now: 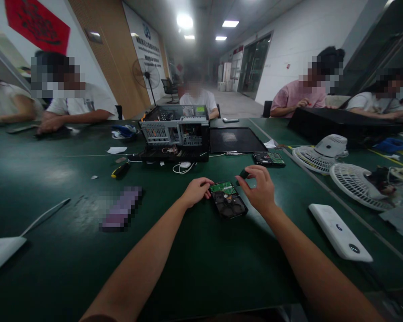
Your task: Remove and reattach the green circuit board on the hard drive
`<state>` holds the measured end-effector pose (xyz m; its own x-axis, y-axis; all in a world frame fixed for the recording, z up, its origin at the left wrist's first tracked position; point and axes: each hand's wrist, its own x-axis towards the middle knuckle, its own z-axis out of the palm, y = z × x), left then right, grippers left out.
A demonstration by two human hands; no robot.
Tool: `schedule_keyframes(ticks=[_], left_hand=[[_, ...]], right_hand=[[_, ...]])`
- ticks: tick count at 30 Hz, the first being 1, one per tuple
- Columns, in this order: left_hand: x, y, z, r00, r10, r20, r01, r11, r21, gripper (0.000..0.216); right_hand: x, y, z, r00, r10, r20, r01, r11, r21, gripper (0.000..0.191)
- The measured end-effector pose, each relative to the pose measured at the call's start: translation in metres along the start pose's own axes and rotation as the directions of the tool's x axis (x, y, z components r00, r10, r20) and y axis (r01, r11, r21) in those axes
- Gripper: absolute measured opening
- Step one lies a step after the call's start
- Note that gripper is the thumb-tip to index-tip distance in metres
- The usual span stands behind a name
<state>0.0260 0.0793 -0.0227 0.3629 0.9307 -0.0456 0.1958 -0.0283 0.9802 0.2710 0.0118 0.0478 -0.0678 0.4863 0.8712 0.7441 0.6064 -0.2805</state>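
A hard drive [233,206] lies on the green table in front of me, its green circuit board at the far end and a dark round-contoured casing nearer me. At its far left corner, the fingers of my left hand [195,193] are closed on the edge. Just off the far right corner, my right hand [262,190] pinches a small dark piece [243,176] between thumb and fingers, apart from the drive. What exactly this piece is cannot be made out. A second hard drive [269,159] with its board showing lies farther back, beyond my right hand.
An opened computer case [174,134] stands ahead, beside a black panel [237,139]. Left are a screwdriver [121,170] and a purple phone-like slab [122,209]. A white power bank [340,232] and fan parts [359,185] lie right. Several people sit around the table.
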Motion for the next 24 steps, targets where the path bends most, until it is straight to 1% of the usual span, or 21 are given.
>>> schedule_keyframes(ticks=[2, 6, 8, 12, 19, 21, 24], left_hand=[[0.0, 0.0, -0.001, 1.0, -0.001, 0.003, 0.001, 1.0, -0.003, 0.022], [0.001, -0.002, -0.001, 1.0, -0.004, 0.002, 0.004, 1.0, -0.006, 0.022], [0.001, -0.002, -0.001, 1.0, -0.003, 0.003, 0.003, 1.0, -0.007, 0.023], [0.001, -0.003, -0.001, 1.0, 0.0, 0.001, 0.0, 1.0, -0.005, 0.022], [0.0, -0.002, -0.001, 1.0, 0.009, 0.003, -0.009, 1.0, 0.005, 0.023], [0.0, -0.002, -0.001, 1.0, 0.012, -0.001, -0.012, 1.0, 0.01, 0.023], [0.0, -0.002, 0.0, 1.0, 0.017, -0.004, -0.017, 1.0, 0.014, 0.023]], right_hand=[[0.001, 0.0, -0.002, 1.0, 0.003, 0.012, -0.003, 1.0, 0.002, 0.032], [0.001, -0.001, -0.002, 0.998, 0.003, 0.066, -0.008, 0.998, 0.065, 0.033], [0.001, -0.001, -0.002, 0.997, 0.022, 0.075, -0.026, 0.999, 0.044, 0.033], [0.001, -0.004, -0.002, 0.998, 0.04, 0.052, -0.038, 0.999, -0.027, 0.031], [0.002, -0.01, -0.002, 0.994, 0.021, 0.103, -0.026, 0.999, 0.044, 0.03], [0.002, -0.011, -0.001, 0.995, 0.005, 0.1, -0.01, 0.999, 0.048, 0.032], [0.001, -0.008, 0.0, 0.999, 0.009, 0.052, -0.01, 1.0, 0.022, 0.033]])
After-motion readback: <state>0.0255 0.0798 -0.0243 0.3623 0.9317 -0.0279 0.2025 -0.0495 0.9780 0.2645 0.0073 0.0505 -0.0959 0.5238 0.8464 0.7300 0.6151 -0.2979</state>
